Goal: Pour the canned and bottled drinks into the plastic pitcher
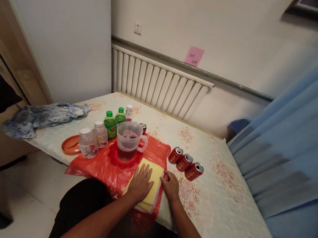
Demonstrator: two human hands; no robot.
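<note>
A folded yellow cloth point(155, 189) with pale edging lies on a red plastic bag point(95, 169) near the table's front edge. My left hand point(141, 183) rests flat on top of the cloth, fingers stretched out. At the cloth's right edge, my right hand point(170, 186) has its thumb and fingers pinched together on the border. Just beyond the cloth, a clear plastic measuring jug point(128, 140) with dark reddish liquid stands on a red scalloped plate point(111, 155). Three red drink cans point(184, 163) stand in a row to the right of my right hand.
Left of the jug are two clear jars point(88, 143) with white lids, green-capped bottles point(110, 125), a small white-capped bottle point(128, 112) and an orange lid point(71, 144). Another can point(143, 128) is behind the jug. A blue patterned cloth point(49, 117) hangs over the left edge; a blue curtain point(293, 140) hangs at right.
</note>
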